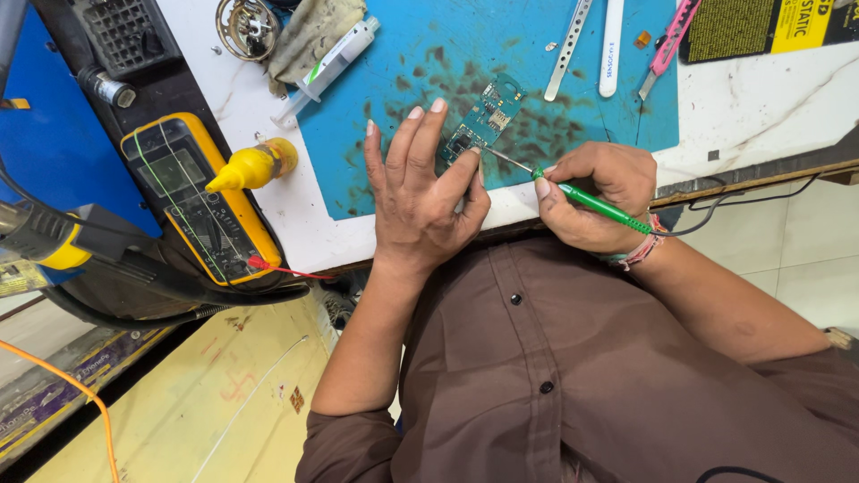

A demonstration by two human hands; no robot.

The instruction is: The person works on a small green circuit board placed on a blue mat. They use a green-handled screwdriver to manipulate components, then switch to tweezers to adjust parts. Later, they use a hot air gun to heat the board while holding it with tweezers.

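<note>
A small blue-green circuit board (486, 118) lies on a stained blue work mat (555, 134). My left hand (420, 192) rests on the mat beside the board, its thumb and forefinger pressing the board's near end, other fingers spread. My right hand (595, 192) grips a thin green-handled tool (598, 205) like a pen. Its metal tip (501, 158) reaches the board's near edge by my left thumb. A dark cord runs from the tool's rear over the table edge.
A yellow multimeter (201, 201) and a yellow squeeze bottle (253, 165) lie to the left. A syringe (327, 70), a rag and a round metal part sit at the back left. Metal tweezers (567, 46), a white stick and a pink knife (664, 46) lie behind the board.
</note>
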